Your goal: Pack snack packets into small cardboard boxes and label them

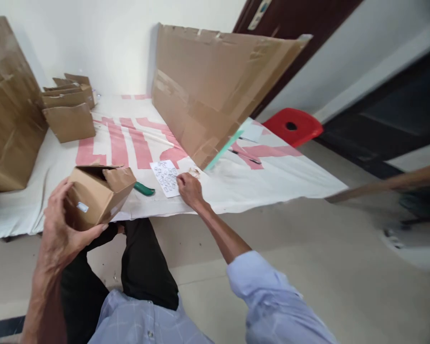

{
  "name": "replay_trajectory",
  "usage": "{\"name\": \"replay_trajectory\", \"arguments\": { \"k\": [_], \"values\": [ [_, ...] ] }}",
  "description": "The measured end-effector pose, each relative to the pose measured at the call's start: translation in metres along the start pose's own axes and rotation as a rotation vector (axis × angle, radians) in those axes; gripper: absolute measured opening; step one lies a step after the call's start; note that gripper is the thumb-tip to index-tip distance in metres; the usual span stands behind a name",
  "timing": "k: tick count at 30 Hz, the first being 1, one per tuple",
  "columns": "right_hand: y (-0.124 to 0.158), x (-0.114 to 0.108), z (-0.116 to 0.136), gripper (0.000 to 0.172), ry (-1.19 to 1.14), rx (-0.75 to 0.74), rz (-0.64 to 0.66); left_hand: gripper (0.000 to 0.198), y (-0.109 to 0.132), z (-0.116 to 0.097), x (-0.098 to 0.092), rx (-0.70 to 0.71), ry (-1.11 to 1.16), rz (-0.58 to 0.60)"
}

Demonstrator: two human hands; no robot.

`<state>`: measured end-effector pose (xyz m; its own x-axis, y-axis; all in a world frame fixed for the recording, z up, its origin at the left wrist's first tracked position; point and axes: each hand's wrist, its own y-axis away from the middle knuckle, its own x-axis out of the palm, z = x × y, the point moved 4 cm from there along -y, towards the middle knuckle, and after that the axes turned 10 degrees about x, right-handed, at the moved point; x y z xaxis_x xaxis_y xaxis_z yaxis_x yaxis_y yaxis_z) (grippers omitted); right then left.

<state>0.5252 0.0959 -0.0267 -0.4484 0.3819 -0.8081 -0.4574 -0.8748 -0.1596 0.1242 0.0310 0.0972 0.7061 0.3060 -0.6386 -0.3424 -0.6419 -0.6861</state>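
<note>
My left hand [62, 229] grips a small brown cardboard box [98, 193] from below, its flaps open and a small white label on its near side. My right hand [189, 188] reaches out to a white sheet of small stickers [166, 177] lying on the white-and-red cloth [236, 179]; its fingers are curled and pressed at the sheet's right edge. A green-handled tool [144, 189] lies on the cloth between the box and the sheet.
A large flattened cardboard sheet [215, 86] leans upright behind the sticker sheet. Several small folded boxes [69, 107] are stacked at the back left, beside a big carton [7, 105]. A red stool [293, 126] stands at right, pens [247, 157] near it.
</note>
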Motion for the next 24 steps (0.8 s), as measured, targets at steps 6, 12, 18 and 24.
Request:
{"name": "replay_trajectory", "arguments": {
  "k": [6, 12, 18, 24],
  "values": [
    [0.069, -0.071, 0.123, 0.016, -0.394, -0.692, -0.27, 0.126, 0.003, -0.01, 0.008, -0.047, -0.043, 0.063],
    [0.135, -0.084, 0.228, 0.02, -0.168, -1.164, -0.241, 0.124, 0.0, -0.019, 0.017, -0.068, -0.033, 0.069],
    [0.133, -0.05, 0.24, 0.022, 0.033, -1.278, -0.254, 0.119, 0.0, -0.025, 0.024, -0.047, -0.034, 0.036],
    [0.132, -0.046, 0.236, 0.026, 0.042, -1.283, -0.24, 0.115, 0.0, -0.026, 0.026, -0.041, -0.032, 0.025]
  ]
}}
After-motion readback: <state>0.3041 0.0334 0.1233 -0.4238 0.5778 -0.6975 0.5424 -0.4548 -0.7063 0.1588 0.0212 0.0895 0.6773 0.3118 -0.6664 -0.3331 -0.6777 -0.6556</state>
